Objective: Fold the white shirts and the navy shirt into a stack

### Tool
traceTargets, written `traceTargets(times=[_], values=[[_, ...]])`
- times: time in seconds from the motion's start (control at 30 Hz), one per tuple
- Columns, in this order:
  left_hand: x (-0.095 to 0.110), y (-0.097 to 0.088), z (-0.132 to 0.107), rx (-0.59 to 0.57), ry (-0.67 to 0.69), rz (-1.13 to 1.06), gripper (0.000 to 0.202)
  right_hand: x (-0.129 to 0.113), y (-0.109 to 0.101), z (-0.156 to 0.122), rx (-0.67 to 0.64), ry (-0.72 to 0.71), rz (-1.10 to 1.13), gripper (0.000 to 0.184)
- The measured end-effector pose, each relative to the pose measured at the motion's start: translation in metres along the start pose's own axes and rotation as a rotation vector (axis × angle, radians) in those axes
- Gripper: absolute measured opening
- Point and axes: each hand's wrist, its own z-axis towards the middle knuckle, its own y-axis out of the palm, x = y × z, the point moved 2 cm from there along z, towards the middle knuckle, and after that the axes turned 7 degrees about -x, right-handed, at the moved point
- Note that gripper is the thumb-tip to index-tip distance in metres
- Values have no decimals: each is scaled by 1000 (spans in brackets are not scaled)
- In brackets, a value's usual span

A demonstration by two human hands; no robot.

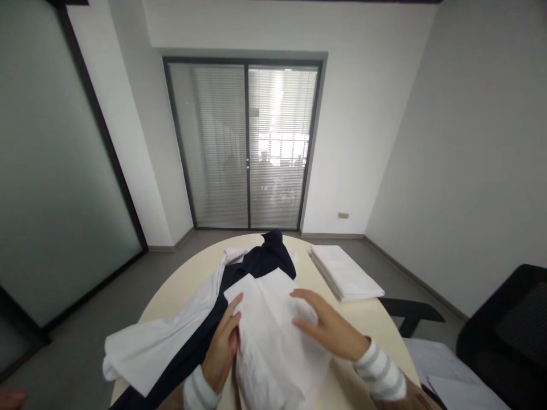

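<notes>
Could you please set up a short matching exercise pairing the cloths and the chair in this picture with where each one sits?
Things:
1. white cloth
2. dark garment
3. folded white stack
4. black chair

Places:
A. on the floor, right of the table
B. under both hands
C. alone on the table's far right side
D. stretched along the table's middle, partly under the white cloth

Pairs: 1-B, 2-D, 3-C, 4-A

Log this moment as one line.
left hand: edge of white garment | right hand: flat on it | beneath: navy garment | folded stack: right
</notes>
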Motion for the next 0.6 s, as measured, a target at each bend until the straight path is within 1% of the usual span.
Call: traceTargets(times=[0.03,0.07,0.1,0.13,0.17,0.2,0.23,0.27,0.33,0.37,0.43,0.47,0.5,0.53,0.57,0.6], values=[[0,2,-2,-34,9,-69,67,-11,20,-6,-164,-76,23,75],[0,5,-5,-72,31,-123,71,-23,38,-12,-288,-131,23,93],[0,8,-8,-105,72,-168,76,-33,52,-16,-370,-167,6,107],[0,11,-11,-140,112,-209,80,-41,64,-18,-404,-186,-14,114],[-1,13,-14,-175,146,-243,84,-47,71,-19,-390,-196,-31,116],[-2,15,-16,-207,174,-265,87,-50,76,-17,-362,-204,-43,112],[-4,15,-18,-231,197,-270,88,-51,77,-14,-313,-208,-45,101],[-6,13,-17,-251,207,-254,90,-50,76,-10,-251,-205,-38,81],[-12,8,-14,-284,196,-152,92,-42,69,-1,-118,-168,-10,35],[-14,5,-12,-298,180,-63,93,-37,65,3,-59,-141,6,21],[-16,0,-7,-283,154,181,90,-28,58,8,32,-121,29,21],[-16,-2,-4,-247,146,316,83,-27,56,9,64,-150,32,20],[-14,-3,-3,-195,141,444,72,-27,55,9,89,-207,31,18],[-12,-3,-1,-141,136,555,59,-29,55,8,102,-284,21,20],[-10,-3,-1,-86,138,643,46,-32,57,6,95,-372,-2,31],[-6,-2,-1,-38,149,708,36,-36,61,4,67,-455,-37,47]])
